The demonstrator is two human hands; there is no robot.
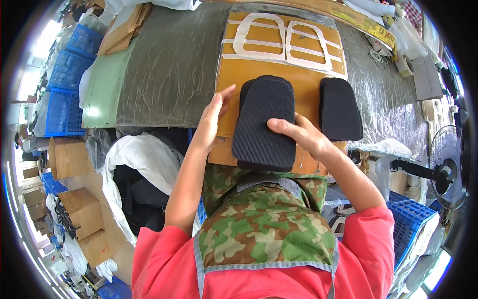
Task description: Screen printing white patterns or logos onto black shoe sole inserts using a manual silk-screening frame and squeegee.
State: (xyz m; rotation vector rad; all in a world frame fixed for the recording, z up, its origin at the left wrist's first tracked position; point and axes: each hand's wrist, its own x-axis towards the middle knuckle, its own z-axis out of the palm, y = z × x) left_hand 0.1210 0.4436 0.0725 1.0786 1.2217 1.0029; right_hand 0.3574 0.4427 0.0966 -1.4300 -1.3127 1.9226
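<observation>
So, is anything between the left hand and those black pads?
Nothing visible: only a small gap over the orange board separates the left hand from the black pads. The right hand holds them on the other side.

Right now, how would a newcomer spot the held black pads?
Find the orange-brown board on the grey worktable. Over its near part, the stacked black pads are held in the right hand. Unlike the black piece lying on the board to their right, they are gripped.
</observation>
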